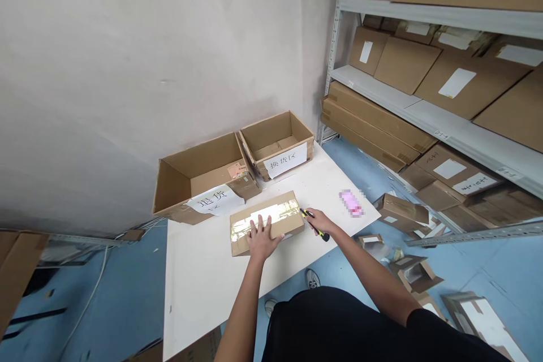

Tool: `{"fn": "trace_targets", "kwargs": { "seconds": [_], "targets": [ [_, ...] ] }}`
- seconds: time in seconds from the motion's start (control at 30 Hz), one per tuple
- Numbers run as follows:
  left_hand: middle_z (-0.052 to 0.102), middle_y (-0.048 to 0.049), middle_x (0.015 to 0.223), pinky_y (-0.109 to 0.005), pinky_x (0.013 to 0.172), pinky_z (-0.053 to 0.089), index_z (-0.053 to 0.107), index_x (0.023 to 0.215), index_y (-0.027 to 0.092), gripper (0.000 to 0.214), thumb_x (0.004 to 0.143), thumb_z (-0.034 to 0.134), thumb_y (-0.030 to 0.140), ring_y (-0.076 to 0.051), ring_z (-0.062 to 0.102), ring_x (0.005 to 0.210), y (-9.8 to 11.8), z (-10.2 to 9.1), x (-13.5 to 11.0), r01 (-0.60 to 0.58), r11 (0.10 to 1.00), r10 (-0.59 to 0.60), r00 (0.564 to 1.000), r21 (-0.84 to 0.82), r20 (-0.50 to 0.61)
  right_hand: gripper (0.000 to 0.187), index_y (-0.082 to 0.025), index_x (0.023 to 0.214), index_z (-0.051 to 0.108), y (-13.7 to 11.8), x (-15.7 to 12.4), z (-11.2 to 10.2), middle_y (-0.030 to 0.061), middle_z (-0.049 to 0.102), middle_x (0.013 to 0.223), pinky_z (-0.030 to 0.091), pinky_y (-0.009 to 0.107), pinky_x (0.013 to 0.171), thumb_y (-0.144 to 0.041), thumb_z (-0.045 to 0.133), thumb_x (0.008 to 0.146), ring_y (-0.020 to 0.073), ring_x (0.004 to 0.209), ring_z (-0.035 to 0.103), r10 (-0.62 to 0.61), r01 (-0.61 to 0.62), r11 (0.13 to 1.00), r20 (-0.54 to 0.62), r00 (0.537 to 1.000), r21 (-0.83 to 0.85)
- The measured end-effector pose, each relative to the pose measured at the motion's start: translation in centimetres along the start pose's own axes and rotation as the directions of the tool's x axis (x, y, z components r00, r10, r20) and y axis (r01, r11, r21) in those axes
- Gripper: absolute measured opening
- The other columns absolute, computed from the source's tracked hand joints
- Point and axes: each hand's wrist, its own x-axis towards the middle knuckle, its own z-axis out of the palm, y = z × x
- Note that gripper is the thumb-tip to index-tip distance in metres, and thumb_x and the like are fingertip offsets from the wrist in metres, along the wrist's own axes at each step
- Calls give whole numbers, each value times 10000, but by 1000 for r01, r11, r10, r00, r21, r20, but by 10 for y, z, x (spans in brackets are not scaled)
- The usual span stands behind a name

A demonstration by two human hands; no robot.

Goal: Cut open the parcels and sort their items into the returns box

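A closed cardboard box (241,245) with shiny tape and a white label on top lies on the white table (199,277). My left hand (262,240) rests on its top and near edge, fingers spread flat over the label and tape. At the box's right end, my right hand (319,222) is wrapped round a black and yellow utility knife (323,234). The knife's front end points at the taped right edge of the box; whether the blade touches it I cannot tell.
Two open cardboard bins with handwritten paper signs, a larger bin (173,181) and a smaller bin (303,136), stand along the table's back. A blurred pink item (351,203) lies at the right. Shelving (382,82) with boxes rises beyond; opened boxes (413,271) litter the blue floor.
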Motion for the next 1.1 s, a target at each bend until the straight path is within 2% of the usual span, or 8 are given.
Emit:
{"fn": "trace_targets", "kwargs": {
  "seconds": [0.2,0.3,0.5,0.57,0.67,0.87,0.97,1.1],
  "targets": [
    [119,-14,1753,-595,1212,237,260,1634,403,927,841,491,824,-414,54,1597,-5,4,-7,-1,1000,0,999,-29,-45,468,-278,793,413,40,-4,31,-87,535,475,419,252,354,-642,705,756,175,374,556,48,26,971,-304,951,236],
    [117,-6,1753,-591,1217,238,268,1630,407,925,838,514,817,-408,51,1600,-12,4,-9,-13,1000,11,999,-28,-53,521,-284,725,376,54,-7,39,-78,502,481,415,257,376,-685,708,733,181,428,568,12,77,970,-365,931,229],
    [136,-9,1750,-574,1229,237,301,1623,398,931,828,545,815,-411,61,1598,-26,0,-11,-45,999,44,999,-24,-31,477,-264,673,426,71,-19,2,-53,526,550,399,228,469,-617,742,729,155,541,568,-114,109,993,-527,842,-40],
    [135,-16,1751,-578,1228,241,292,1628,391,935,832,532,820,-418,75,1595,-30,-2,-10,-14,1000,13,999,-25,-37,445,-267,688,433,82,-21,-10,-51,540,544,408,236,468,-605,714,753,163,523,580,-23,58,997,-556,831,46],
    [131,-24,1752,-587,1226,245,280,1632,385,938,838,509,827,-426,88,1592,-39,-5,-12,46,999,-47,998,-22,-36,364,-264,717,474,102,-15,-14,-32,581,524,445,263,467,-555,687,764,191,490,612,195,-80,964,-470,861,253],
    [126,-36,1754,-615,1208,263,256,1639,382,959,831,485,845,-460,93,1581,-68,-2,-25,175,984,-176,984,-36,-34,310,-207,889,663,127,23,1,23,718,724,546,307,641,-451,720,706,242,721,719,262,-184,956,-393,881,227],
    [112,-37,1756,-616,1203,266,240,1642,384,976,822,481,855,-469,105,1576,-81,1,-37,225,973,-226,974,-44,-23,533,-169,1188,662,129,42,-1,112,759,986,568,371,785,-464,673,745,295,943,734,289,-230,956,-434,854,184],
    [153,-49,1750,-624,1188,275,258,1638,383,873,888,444,790,-466,131,1570,-91,3,-47,211,976,-212,977,-52,-6,767,-152,1474,497,123,51,8,210,631,1375,485,421,1040,-491,610,795,332,1289,605,281,-273,957,-548,788,99]
  ]
}}
